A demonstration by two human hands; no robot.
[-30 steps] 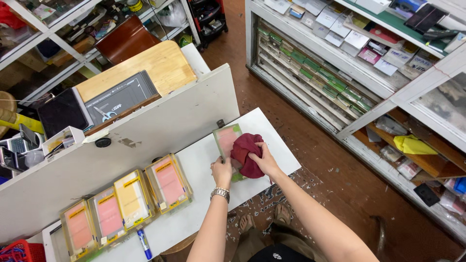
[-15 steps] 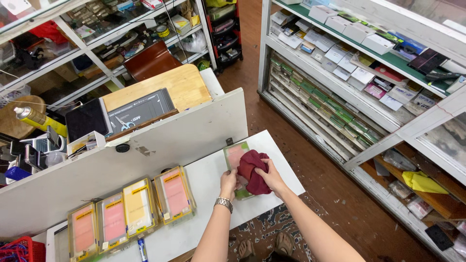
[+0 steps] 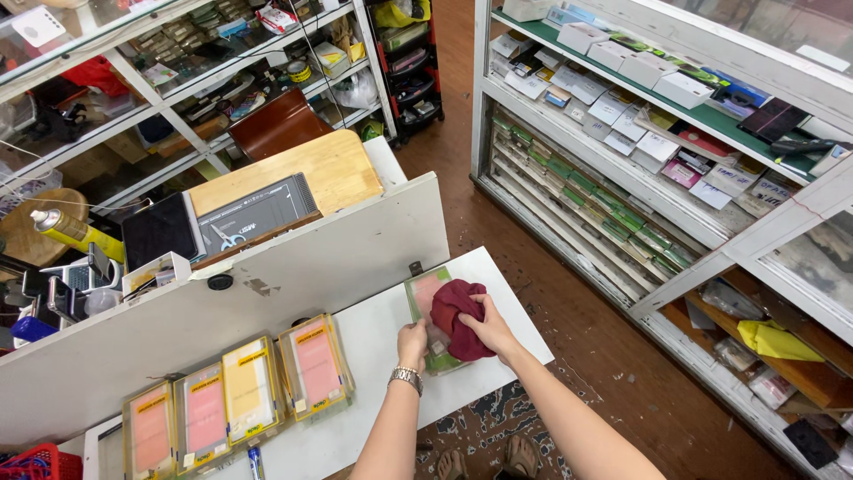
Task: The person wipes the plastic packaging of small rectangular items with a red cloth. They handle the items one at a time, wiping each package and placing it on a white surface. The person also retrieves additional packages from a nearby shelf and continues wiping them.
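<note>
The right hand [image 3: 487,327] gripped a soft, limp dark-red cloth [image 3: 458,316], bunched atop a flat, clear-wrapped green-and-pink packet [image 3: 424,294] at the white counter's [image 3: 355,427] right end. The left hand [image 3: 412,338] pinned the packet's near edge; it looked light, stiff and slippery, best held by its edges.

Four flat clear packets [image 3: 235,404] with yellow and pink inserts lie in a row at the lower left of the frame on a white counter [image 3: 355,427]. Behind them stands a white partition board [image 3: 267,302]. A yellow spray can [image 3: 75,233] sits at the left edge. A wooden board [image 3: 333,164] lies at upper centre. Shelves of small boxes [image 3: 622,98] fill the upper right. A red basket [image 3: 35,464] occupies the bottom left corner.
</note>
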